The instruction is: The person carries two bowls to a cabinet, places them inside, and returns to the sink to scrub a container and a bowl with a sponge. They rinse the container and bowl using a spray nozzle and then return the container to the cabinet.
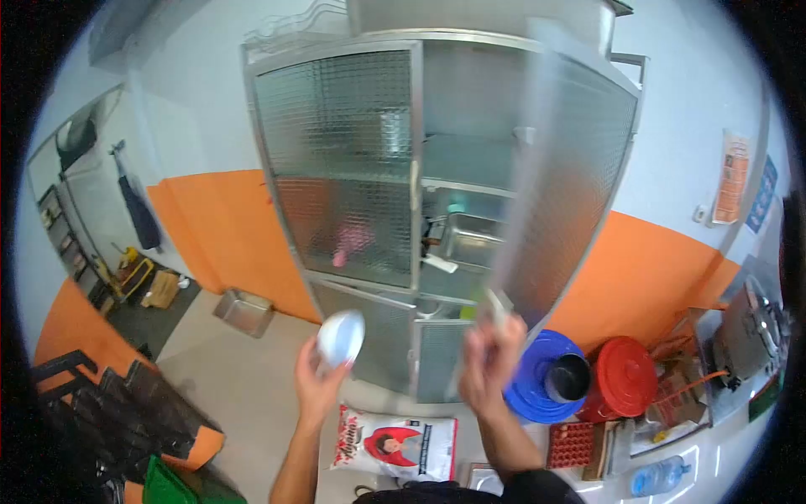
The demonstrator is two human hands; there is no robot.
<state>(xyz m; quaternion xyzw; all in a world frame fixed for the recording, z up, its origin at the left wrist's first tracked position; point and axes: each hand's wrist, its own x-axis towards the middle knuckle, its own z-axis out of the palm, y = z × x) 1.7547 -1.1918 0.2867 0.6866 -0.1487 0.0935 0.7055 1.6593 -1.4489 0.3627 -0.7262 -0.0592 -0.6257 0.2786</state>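
In the middle of the head view, a tall metal-framed cabinet [483, 35] is standing with textured, translucent glass; its left door [336, 126] is covering one half, while the right door [579, 176], blurred along its frame, is standing open. Through the gap, a shiny rectangular metal tray [472, 242] is showing on a shelf. At lower centre, a plump, printed sack [397, 445] is lying on the smooth floor; to its right, a round blue lid [527, 396] is bearing a dark pot [567, 378], beside a round red lid [623, 376].

Left of lower centre, a smooth, white, rounded bowl [342, 336] is tilting in the left hand [322, 374], whose fingers are gripping its edge, the forearm rising from the bottom. Right of centre, the blurred right hand [489, 361] is reaching upward, fingers curling near the right door's lower frame; whether it is gripping anything, one cannot tell.
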